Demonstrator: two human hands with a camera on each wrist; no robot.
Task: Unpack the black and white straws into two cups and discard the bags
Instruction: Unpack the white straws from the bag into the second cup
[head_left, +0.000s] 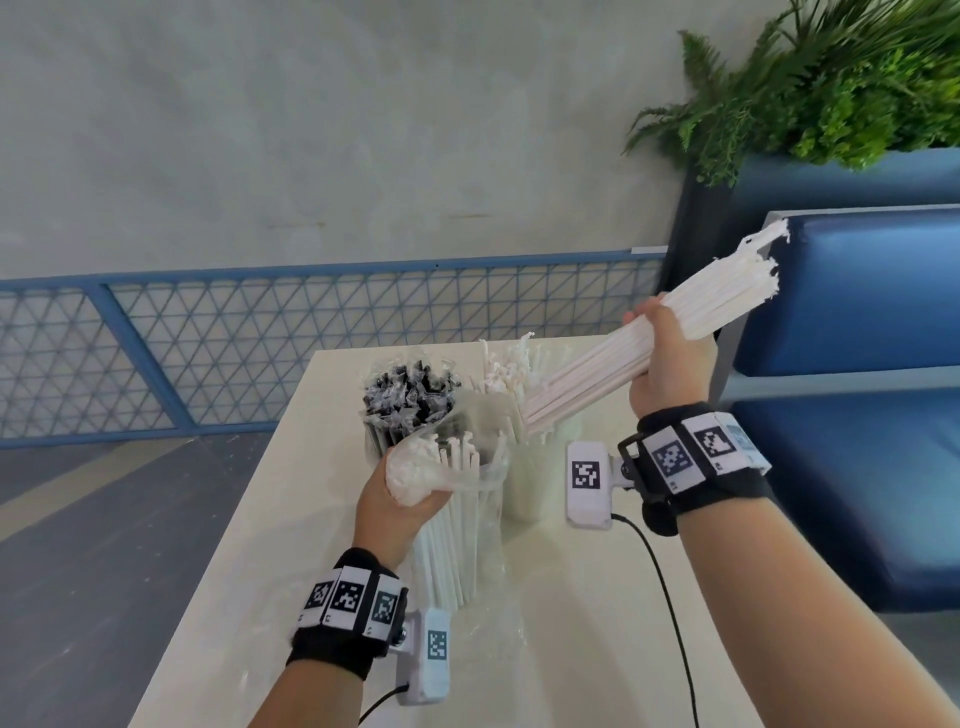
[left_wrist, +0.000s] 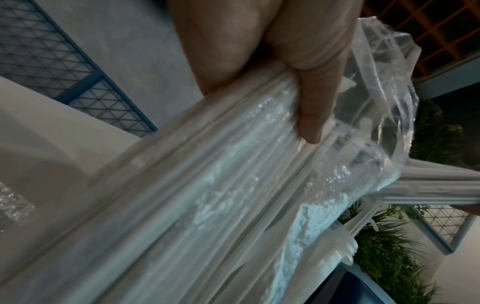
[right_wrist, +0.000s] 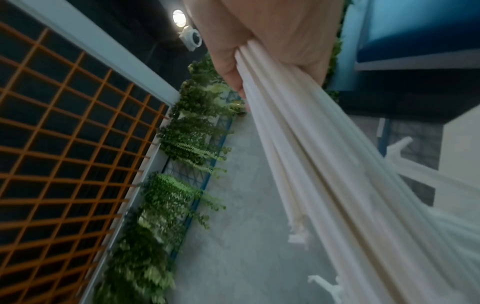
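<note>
My left hand grips the upper part of a clear plastic bag of white straws that stands upright on the table; in the left wrist view my fingers curl round the bag. My right hand holds a bundle of white straws slanting up to the right, seen close in the right wrist view as the bundle. A cup of black wrapped straws stands behind the bag. A white cup with several white straws sits beside it.
The cream table has its left edge near my left arm. A crumpled clear bag lies on it near me. A blue bench stands to the right, a planter with ferns behind it, and a blue mesh fence beyond the table.
</note>
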